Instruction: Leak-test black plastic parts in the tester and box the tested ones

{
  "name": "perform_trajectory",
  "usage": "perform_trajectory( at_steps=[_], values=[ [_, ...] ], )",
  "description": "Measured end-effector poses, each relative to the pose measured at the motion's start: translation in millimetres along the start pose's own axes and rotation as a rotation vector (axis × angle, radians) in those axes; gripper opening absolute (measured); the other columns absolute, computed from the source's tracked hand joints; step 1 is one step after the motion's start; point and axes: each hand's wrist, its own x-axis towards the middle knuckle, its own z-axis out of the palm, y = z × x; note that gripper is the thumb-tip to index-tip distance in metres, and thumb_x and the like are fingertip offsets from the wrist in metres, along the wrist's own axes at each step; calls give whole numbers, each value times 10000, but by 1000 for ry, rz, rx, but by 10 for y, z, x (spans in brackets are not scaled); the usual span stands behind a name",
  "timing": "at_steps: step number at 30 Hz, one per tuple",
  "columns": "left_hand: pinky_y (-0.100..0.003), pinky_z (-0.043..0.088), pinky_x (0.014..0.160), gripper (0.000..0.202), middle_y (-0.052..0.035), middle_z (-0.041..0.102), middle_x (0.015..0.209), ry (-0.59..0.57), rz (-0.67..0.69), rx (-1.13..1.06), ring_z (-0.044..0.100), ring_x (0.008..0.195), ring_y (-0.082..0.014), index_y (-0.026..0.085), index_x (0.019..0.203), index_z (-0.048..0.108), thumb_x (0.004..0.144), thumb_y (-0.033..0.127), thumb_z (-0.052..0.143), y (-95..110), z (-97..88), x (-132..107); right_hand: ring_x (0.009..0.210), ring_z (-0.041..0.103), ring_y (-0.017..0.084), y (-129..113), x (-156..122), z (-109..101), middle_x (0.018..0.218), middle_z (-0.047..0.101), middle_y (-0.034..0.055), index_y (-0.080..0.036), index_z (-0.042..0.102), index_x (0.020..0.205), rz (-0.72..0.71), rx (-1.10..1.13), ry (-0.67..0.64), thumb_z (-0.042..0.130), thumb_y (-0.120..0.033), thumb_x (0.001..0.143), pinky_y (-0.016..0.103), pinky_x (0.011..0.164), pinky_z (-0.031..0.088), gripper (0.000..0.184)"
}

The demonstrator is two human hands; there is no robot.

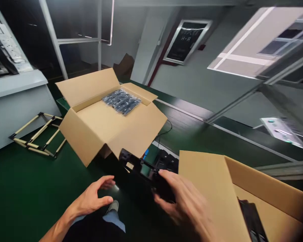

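My right hand (184, 198) grips a black plastic frame-like part (138, 168) with an opening through it, its far end reaching up and to the left. To the left, my left hand (93, 196) hangs in the air with thumb and fingers apart, holding nothing. Beyond the hands stands an open cardboard box (131, 131) with several dark parts in clear plastic wrap (122, 101) on a cardboard layer. A second open cardboard box (204, 181) is close by my right hand, with black parts (252, 218) inside it.
Black objects (168, 161) lie between the two boxes. A frame of pale tubes (37, 134) rests on the green floor (20, 178) at left, beside a white machine (17, 107). A framed blackboard (187, 42) is on the wall behind. My shoe (113, 205) shows below.
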Motion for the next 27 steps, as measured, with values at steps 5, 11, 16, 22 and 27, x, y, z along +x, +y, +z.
perform_trajectory(
  at_steps=[5,11,16,22,27],
  values=[
    [-494,439,1192,918,-146,719,1349,101,244,-400,643,1319,-339,256,1508,560,730,572,932,513,-672,-559,1059,758,262,-1229,611,765,1160,781,120,-208,575,1459,-201,306,-32,684,-200,964,394,920,636,507],
    [-337,545,891,622,-80,760,1038,298,289,-450,721,948,-221,214,1361,686,859,550,833,459,-1506,-1304,1072,741,250,-2219,926,1396,1285,722,118,-273,458,1584,58,860,-424,804,-448,916,359,887,649,773],
    [-376,522,962,600,-102,765,1034,466,314,-409,703,1010,-264,174,1251,758,901,660,722,384,-2038,-1776,1246,683,295,-3062,1349,1834,1409,689,124,-267,519,1547,262,1289,-838,759,-562,925,416,1016,611,729],
    [-328,529,879,618,-83,708,1142,756,413,-505,641,925,-201,225,1320,703,859,628,785,204,-2450,-2267,1277,677,316,-3624,1829,2216,1415,693,118,-282,562,1520,139,1378,-999,807,-519,890,453,1076,584,716],
    [-300,536,839,587,-55,655,1103,904,516,-498,637,911,-177,249,1255,670,790,534,885,226,-2761,-2540,1258,695,268,-3858,2281,2582,1419,701,67,-340,577,1508,-214,1246,-893,763,-406,941,387,1089,573,600]
  ],
)
